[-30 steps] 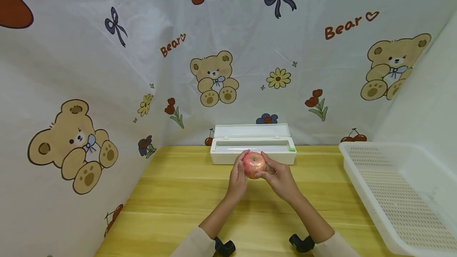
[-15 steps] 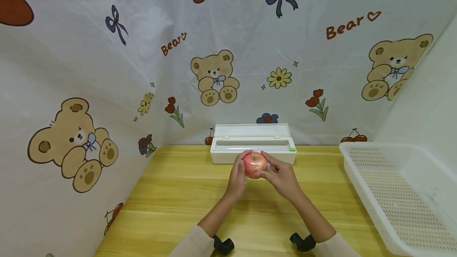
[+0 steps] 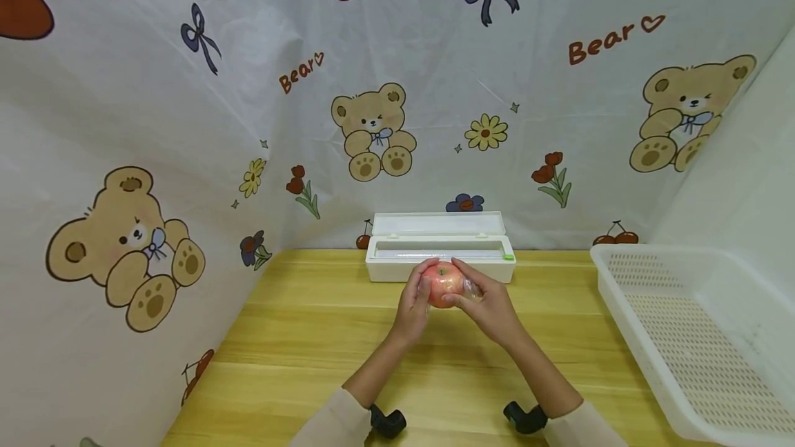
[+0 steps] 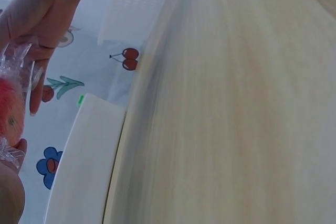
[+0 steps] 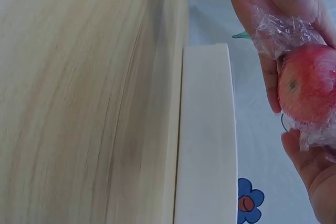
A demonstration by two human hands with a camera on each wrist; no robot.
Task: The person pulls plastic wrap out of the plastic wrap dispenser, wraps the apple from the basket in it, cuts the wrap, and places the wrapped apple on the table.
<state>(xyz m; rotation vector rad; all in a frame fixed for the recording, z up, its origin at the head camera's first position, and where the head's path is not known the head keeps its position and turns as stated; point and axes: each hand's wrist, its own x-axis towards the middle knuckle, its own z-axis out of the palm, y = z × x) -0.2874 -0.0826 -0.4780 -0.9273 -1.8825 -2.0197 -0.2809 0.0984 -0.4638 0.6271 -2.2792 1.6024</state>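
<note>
A red apple (image 3: 446, 284) wrapped in clear plastic film is held between both hands, raised above the wooden table in front of an open white box. My left hand (image 3: 413, 308) grips its left side. On the other side, my right hand (image 3: 491, 308) holds it with thumb in front and fingers behind. Crinkled film (image 3: 472, 289) bunches near the right palm. In the right wrist view, loose film (image 5: 281, 32) gathers at both ends of the apple (image 5: 307, 85). The left wrist view cuts the apple (image 4: 10, 111) off at its edge.
The white box (image 3: 439, 272), its lid (image 3: 437, 224) raised, stands at the table's back edge with a roll inside and a green tab at its right end. A white perforated basket (image 3: 646, 357) occupies the right side. Patterned cloth (image 3: 428, 61) hangs behind the wooden table (image 3: 310, 336).
Both hands keep hold of the apple, nearly still. The apple's stem end tips slightly away, and the head view shifts a little.
</note>
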